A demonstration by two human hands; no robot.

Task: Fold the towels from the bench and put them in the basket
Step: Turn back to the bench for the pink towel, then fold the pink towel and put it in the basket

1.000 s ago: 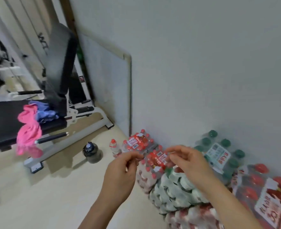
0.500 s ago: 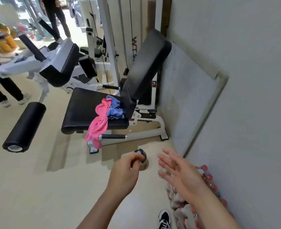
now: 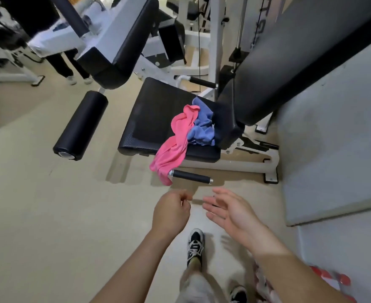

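A crumpled pink towel [image 3: 175, 141] lies on the black bench seat [image 3: 156, 114] and hangs over its front edge. A blue towel [image 3: 203, 125] is bunched beside it, against the backrest. My left hand [image 3: 171, 212] hovers over the floor in front of the bench with its fingers curled in, and I see nothing in it. Just to its right, my right hand [image 3: 230, 209] is held out with its fingers spread and holds nothing. Both hands are short of the towels. No basket is in view.
A black handle bar [image 3: 191, 177] sticks out below the seat, between my hands and the towels. A padded roller [image 3: 80, 125] juts out at the left. A grey board [image 3: 333, 149] leans on the right wall. Another person's legs [image 3: 71, 68] stand behind. Bottle packs [image 3: 333, 278] lie at the lower right.
My view has turned from the bottle packs by the wall to the bench and come closer to it. My right hand has let go of the packs and spread its fingers.
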